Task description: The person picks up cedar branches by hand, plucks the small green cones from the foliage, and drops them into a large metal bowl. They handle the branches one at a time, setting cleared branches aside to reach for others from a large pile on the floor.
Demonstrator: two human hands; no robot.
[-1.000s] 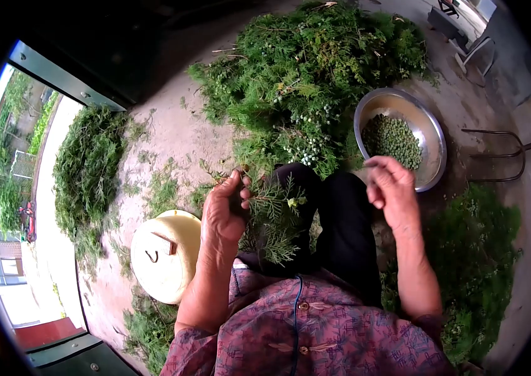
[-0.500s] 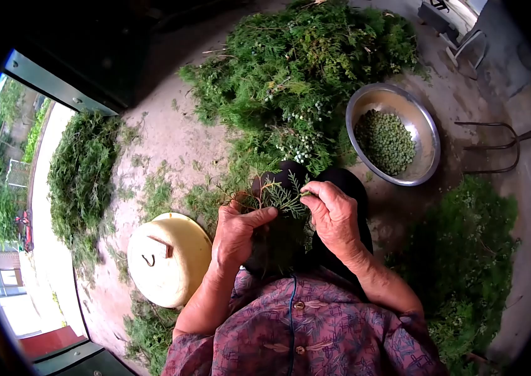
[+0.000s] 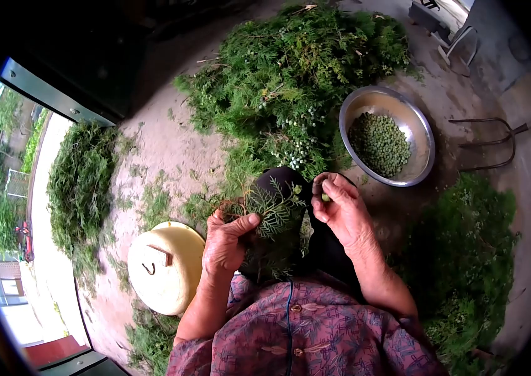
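Note:
Pinched between thumb and fingers of my left hand is a green conifer sprig, its flat needled tips spread over my dark-trousered knees. A small pale green cone sits near the sprig's right tip. My right hand is apart from the sprig, its fingers curled around a small green cone that shows below the fingertips. To the right and beyond stands a steel basin, holding a heap of the same green cones.
A large heap of cut conifer branches lies ahead, with more piles at left and right. An upturned cream tub stands by my left arm. A metal fork lies right of the basin.
My right hand has drawn away from the sprig to the right, with a green cone in its fingers. My left hand, still gripping the sprig, has shifted slightly left and down.

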